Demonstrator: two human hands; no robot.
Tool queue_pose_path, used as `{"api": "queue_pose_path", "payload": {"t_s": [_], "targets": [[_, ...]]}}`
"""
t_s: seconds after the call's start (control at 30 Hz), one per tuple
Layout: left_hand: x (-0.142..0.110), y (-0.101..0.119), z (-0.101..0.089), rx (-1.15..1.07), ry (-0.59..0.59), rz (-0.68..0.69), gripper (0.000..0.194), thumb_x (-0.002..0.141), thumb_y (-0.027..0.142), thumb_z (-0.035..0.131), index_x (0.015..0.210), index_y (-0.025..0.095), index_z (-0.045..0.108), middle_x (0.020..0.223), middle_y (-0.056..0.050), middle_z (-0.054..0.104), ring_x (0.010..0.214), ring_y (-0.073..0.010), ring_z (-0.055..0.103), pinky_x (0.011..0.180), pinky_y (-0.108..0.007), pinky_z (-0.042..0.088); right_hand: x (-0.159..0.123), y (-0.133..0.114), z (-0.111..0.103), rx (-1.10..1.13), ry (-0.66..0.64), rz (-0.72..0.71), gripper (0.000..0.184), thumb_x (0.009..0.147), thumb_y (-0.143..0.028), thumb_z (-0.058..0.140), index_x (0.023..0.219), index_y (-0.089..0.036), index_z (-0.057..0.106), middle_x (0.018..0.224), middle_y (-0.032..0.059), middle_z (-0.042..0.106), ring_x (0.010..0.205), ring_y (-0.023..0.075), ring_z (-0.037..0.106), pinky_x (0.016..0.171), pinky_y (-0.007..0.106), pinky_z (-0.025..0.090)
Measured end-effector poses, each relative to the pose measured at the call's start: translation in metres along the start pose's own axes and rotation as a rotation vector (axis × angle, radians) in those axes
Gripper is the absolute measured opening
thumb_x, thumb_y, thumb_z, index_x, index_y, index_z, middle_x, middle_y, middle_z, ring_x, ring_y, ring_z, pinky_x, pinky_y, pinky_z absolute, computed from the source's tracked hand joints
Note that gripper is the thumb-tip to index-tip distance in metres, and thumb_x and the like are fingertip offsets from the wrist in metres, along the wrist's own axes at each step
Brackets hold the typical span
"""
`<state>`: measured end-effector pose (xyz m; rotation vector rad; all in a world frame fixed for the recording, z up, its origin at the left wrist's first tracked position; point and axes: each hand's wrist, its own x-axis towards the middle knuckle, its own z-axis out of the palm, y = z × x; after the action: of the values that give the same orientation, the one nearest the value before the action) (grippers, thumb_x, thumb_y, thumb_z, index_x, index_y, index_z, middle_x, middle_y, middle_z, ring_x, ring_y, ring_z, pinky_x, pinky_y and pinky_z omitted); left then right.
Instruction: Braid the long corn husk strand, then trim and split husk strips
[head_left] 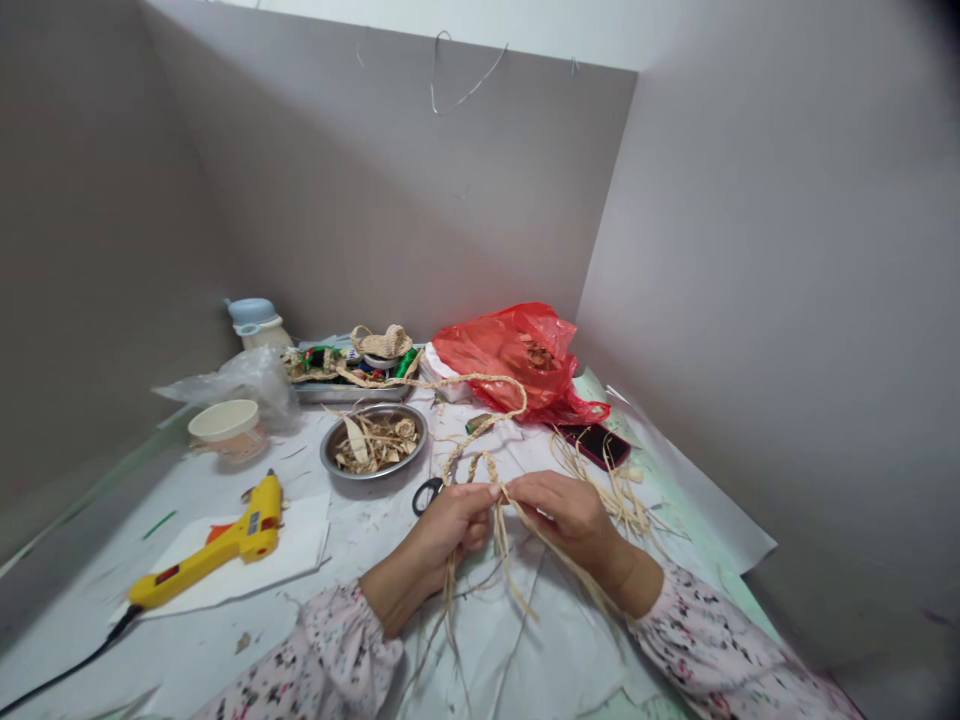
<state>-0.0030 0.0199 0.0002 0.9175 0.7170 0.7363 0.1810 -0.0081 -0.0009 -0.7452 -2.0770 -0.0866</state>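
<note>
Both hands meet over the front middle of the table on a braid of pale straw-like strands (484, 462). My left hand (459, 515) is closed, pinching the braid's working end between thumb and finger. Close beside it, my right hand (564, 510) is closed on loose strands of the same fibre. Unbraided strands (510, 575) hang below the fingers toward me. From the hands the finished braid (517, 392) loops away toward the tray at the back. Black-handled scissors (427, 494) lie partly hidden behind my left hand.
A yellow glue gun (244, 535) lies at left on white paper. Behind it are a cup (225, 425), a metal bowl (324, 455) of fibre scraps and a tray (356, 394). A red plastic bag (487, 345), a phone (611, 450) and loose strands (626, 500) lie right. Grey partitions surround the table.
</note>
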Motion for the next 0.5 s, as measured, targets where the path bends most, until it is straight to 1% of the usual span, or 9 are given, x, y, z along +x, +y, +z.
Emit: {"api": "queue_pose_path", "payload": {"t_s": [0.13, 0.33, 0.5], "targets": [[0.0, 0.0016, 0.0011, -0.066, -0.021, -0.008, 0.038, 0.07, 0.038, 0.075, 0.065, 0.016, 0.044, 0.047, 0.013, 0.024, 0.04, -0.0008, 0.013, 0.04, -0.018, 0.008, 0.0019, -0.0017, 0.0004, -0.057, -0.029, -0.056, 0.024, 0.087, -0.012, 0.054, 0.108, -0.021, 0.06, 0.1, 0.0085, 0.071, 0.092, 0.0183, 0.067, 0.079, 0.031, 0.056], [-0.0004, 0.0032, 0.0013, -0.101, -0.033, -0.021, 0.04, 0.067, 0.038, 0.078, 0.066, 0.016, 0.044, 0.045, 0.014, 0.025, 0.039, -0.0004, 0.012, 0.039, -0.017, 0.008, 0.0043, -0.0012, 0.0, -0.103, -0.074, -0.109, 0.023, 0.085, -0.011, 0.056, 0.104, -0.021, 0.063, 0.098, 0.0071, 0.072, 0.097, 0.0202, 0.066, 0.085, 0.035, 0.055], [-0.0016, 0.0039, 0.0019, -0.098, -0.035, -0.05, 0.041, 0.066, 0.04, 0.079, 0.067, 0.016, 0.045, 0.046, 0.014, 0.025, 0.039, 0.0, 0.012, 0.039, -0.017, 0.008, 0.0047, -0.0004, -0.0011, -0.091, -0.124, -0.141, 0.02, 0.085, -0.013, 0.057, 0.103, -0.02, 0.064, 0.099, 0.0072, 0.072, 0.099, 0.0215, 0.065, 0.085, 0.035, 0.056]]}}
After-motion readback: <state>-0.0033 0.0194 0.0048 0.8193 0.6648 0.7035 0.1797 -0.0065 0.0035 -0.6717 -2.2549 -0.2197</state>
